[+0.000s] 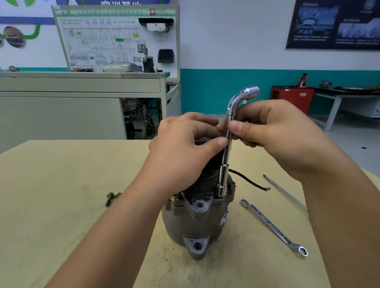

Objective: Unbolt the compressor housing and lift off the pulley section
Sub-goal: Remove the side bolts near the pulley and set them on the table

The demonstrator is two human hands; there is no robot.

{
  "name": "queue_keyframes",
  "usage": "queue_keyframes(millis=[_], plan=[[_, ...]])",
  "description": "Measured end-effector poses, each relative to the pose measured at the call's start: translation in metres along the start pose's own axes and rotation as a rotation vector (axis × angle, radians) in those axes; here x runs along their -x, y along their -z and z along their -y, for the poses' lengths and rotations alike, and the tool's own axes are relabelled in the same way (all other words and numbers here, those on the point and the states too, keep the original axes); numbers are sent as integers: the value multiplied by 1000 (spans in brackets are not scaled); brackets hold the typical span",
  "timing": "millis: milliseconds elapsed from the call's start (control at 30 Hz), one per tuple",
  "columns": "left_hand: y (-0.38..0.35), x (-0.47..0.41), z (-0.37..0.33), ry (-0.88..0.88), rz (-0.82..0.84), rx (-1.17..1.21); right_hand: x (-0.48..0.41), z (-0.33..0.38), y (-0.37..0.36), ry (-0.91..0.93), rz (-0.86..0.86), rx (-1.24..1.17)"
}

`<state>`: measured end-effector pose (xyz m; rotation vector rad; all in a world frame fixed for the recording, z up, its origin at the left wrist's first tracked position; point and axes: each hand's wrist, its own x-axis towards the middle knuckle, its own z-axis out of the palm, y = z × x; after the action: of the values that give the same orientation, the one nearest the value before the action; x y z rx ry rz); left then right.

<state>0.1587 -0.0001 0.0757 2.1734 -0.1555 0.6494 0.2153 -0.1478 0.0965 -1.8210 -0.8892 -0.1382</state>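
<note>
**A:** What lay closest to the camera?

**B:** The left forearm (pixel 123 233) and right forearm (pixel 351 224), both bare, running up from the bottom edge. Between them stood the grey cast-metal compressor housing (pixel 194 222). It was upright on the pale wooden table (pixel 56 204), with one bored mounting ear toward the viewer.

**A:** And beside it?

**B:** To its right lay a long chrome double-ended ring spanner (pixel 273 226), apart from the housing. Beyond that were a thin steel rod (pixel 284 192) and a black wire (pixel 247 180) trailing off the housing's right side. To the left, two loose dark flanged bolts (pixel 110 198) lay on the table.

**A:** Where were the hands?

**B:** Both were above the housing. The left hand (pixel 184 142) pinched the shaft of a chrome L-shaped socket wrench (pixel 225 155) between thumb and curled fingers. It covered most of the dark pulley section (pixel 210 164) on top of the housing. The right hand (pixel 278 135), just right of the shaft, pinched it a little higher, thumb in front and fingers curled behind.

**A:** How did the wrench stand?

**B:** Nearly upright. Its lower socket was seated at the housing's upper flange on the right, and its bent end rose above both hands. The bolt head under the socket couldn't be seen.

**A:** And farther back?

**B:** A grey metal workbench (pixel 74 105) stood at left, with a white wiring-diagram training board (pixel 114 38) on it. At right a red cabinet (pixel 291 98) stood against the teal-banded wall, with a dark poster (pixel 340 15) above.
</note>
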Motion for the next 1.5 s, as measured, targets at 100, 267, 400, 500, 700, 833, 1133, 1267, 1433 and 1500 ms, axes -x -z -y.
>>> queue_keyframes(millis=[100,267,400,500,700,833,1133,1267,1433,1500], plan=[[-1,0,0,-27,15,-56,1,-1,1,-63,56,-108],[-2,0,3,-23,-25,31,1,-2,2,-80,104,-139],[-3,2,-1,1,-69,71,2,-1,3,-61,67,-79],[-4,3,-4,12,-93,40,0,0,-2,-27,-26,-70],[-6,5,-7,36,-130,-10,0,3,-7,14,-130,-91],[-5,4,-8,41,-114,-25,-1,2,-8,25,-161,-36],[-2,2,-3,34,-54,103,1,4,-9,67,-20,-133],[0,3,-1,23,-35,99,1,4,-8,66,32,-208],[-1,3,-5,53,-71,82,1,4,-6,75,-66,-195],[-3,3,-7,54,-88,52,1,5,-7,64,-108,-150]])
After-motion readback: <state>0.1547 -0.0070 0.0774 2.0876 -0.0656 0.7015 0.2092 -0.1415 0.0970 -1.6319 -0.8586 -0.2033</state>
